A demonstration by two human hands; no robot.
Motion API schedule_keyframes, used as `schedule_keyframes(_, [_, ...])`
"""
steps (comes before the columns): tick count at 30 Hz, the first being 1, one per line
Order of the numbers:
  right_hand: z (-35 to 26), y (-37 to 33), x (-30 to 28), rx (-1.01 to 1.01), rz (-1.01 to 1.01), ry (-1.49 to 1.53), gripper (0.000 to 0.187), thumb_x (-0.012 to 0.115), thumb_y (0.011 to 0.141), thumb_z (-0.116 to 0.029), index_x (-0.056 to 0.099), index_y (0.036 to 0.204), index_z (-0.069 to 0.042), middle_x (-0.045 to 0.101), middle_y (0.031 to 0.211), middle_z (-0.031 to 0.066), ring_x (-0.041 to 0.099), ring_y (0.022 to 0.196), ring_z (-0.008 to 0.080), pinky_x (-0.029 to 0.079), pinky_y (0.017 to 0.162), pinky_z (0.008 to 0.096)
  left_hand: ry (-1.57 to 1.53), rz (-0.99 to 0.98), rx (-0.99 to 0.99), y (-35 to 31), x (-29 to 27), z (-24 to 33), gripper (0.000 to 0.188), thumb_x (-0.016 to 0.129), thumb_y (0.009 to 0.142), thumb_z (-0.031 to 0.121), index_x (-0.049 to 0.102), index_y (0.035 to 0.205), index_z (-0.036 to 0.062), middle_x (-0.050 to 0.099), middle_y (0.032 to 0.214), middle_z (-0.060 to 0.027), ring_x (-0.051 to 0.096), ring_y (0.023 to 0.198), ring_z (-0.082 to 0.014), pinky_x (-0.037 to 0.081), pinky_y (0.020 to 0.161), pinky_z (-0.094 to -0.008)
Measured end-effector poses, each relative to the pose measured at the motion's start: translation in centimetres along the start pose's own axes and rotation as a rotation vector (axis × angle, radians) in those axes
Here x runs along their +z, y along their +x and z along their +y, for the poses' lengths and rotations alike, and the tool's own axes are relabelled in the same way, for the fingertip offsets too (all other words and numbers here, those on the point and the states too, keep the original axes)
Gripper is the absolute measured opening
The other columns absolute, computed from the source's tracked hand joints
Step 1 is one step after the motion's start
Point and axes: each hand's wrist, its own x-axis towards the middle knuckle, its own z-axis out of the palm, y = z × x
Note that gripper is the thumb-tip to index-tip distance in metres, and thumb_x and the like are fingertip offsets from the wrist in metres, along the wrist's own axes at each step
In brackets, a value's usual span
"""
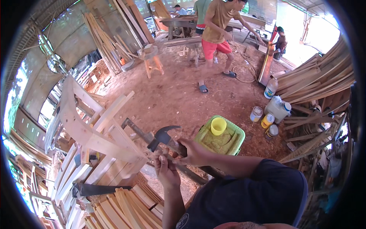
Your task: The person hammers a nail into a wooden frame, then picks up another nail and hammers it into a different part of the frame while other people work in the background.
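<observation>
R hand (195, 152): grip wrapped round handle of claw hammer (164, 137), which is just L of green tub (239, 142). L hand (167, 172), near side & L of tub, under hammer head: fingers curled in, can't tell if grip pinches sth small. Dark bar (138, 131) runs diag. L of tub, behind hammer; contact w/ L hand unclear. Yellow cup (218, 126) in tub. Curved wood frame (91, 137) farther L of tub; yellow can (267, 121) R of it. Co-worker in brown shirt (218, 19) well beyond tub.
</observation>
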Motion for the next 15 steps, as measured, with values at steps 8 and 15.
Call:
schedule_keyframes(8, [0.8, 0.0, 1.3, 0.008, 0.081, -0.168, 0.052, 0.083, 0.079, -0.019, 0.057, 0.118, 0.002, 0.064, 0.088, 0.0108, 0.061, 0.083, 0.0187, 0.051, 0.076, 0.035, -0.075, 0.007, -0.084, -0.6, -0.1, -0.5, 0.023, 0.055, 0.104, 0.009, 0.055, 0.126, 0.0081, 0.067, 0.128, -0.0121, 0.066, 0.088, -0.0129, 0.05, 0.072, -0.0233])
schedule_keyframes(15, [-0.5, 0.0, 1.8, 0.064, 0.078, 0.039, 0.034, 0.077, 0.084, -0.011, 0.057, 0.111, -0.002, 0.064, 0.087, 0.0042, 0.059, 0.077, 0.0091, 0.05, 0.067, 0.0302, 0.163, -0.148, -0.008, -0.1, -4.6, -2.8, 0.02, 0.057, 0.103, 0.012, 0.069, 0.114, -0.0002, 0.063, 0.121, -0.0105, 0.062, 0.114, -0.0195, 0.051, 0.1, -0.0341])
